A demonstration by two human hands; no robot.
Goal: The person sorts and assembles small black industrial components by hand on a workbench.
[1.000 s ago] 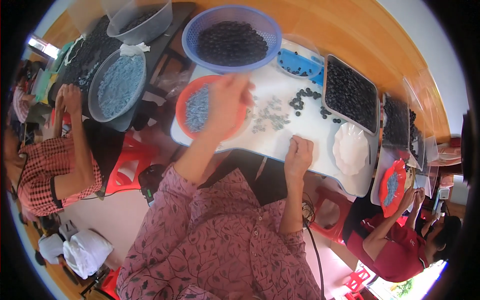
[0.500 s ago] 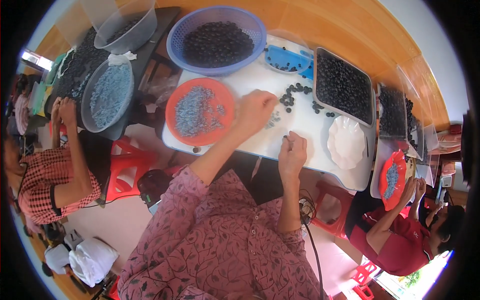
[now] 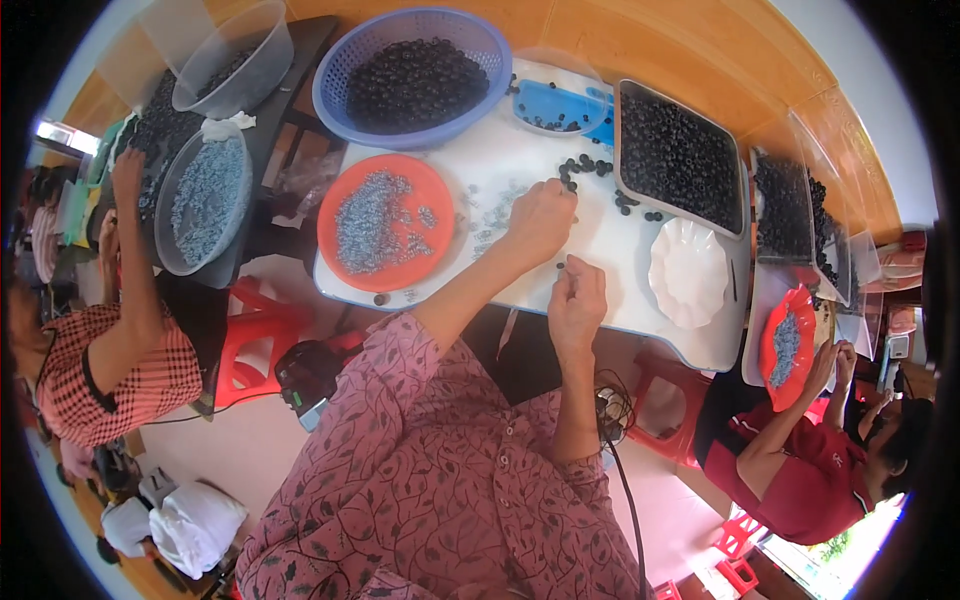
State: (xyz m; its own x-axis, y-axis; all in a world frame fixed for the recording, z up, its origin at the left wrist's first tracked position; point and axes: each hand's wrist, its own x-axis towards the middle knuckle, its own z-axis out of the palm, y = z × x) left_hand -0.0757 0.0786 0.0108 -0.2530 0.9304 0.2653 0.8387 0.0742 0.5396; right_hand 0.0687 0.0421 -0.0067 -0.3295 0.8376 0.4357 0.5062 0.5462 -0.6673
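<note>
My left hand (image 3: 543, 218) reaches over the white table (image 3: 620, 265), fingers bent together beside a loose group of small black round pieces (image 3: 583, 165). Whether anything is between those fingertips is hidden. Nearer to me, my right hand (image 3: 579, 305) is closed, with a small dark piece (image 3: 562, 266) at its thumb and fingertips. Small pale, clear-looking pieces (image 3: 490, 215) lie scattered left of my left hand. Farther left, a red plate (image 3: 437, 188) holds a heap of small silvery-blue pieces (image 3: 372, 225).
At the back stand a blue-purple basket (image 3: 328, 85) of black pieces and a blue tray (image 3: 598, 128) under a clear round lid. A metal tray (image 3: 740, 190) of black pieces and a white scalloped plate (image 3: 688, 275) are on the right. People work at both sides.
My left hand has moved right and a little away from me, to the loose black pieces. My right hand stays nearly in place, still closed. The view has shifted slightly.
</note>
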